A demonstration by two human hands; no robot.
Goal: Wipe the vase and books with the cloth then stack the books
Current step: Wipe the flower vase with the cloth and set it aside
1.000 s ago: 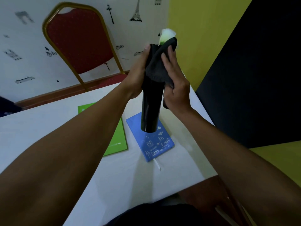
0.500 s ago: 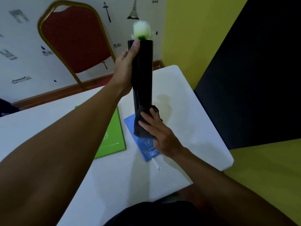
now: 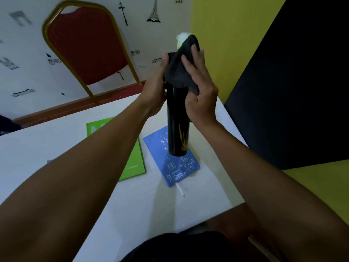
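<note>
A tall black cylindrical vase with a gold leaf print is held up above the table, a white flower poking out of its top. My left hand grips the vase's upper part from the left. My right hand presses a dark cloth around the vase's top on the right side. Under the vase a blue book lies flat on the white table. A green book lies to its left, partly hidden by my left forearm.
A red chair with a gold frame stands behind the table against the patterned wall. The table's right edge runs close to a dark panel. A white ribbon marker sticks out of the blue book toward me.
My right hand slid the cloth from the vase's base back up to its top. My left hand shifted a little lower on the vase.
</note>
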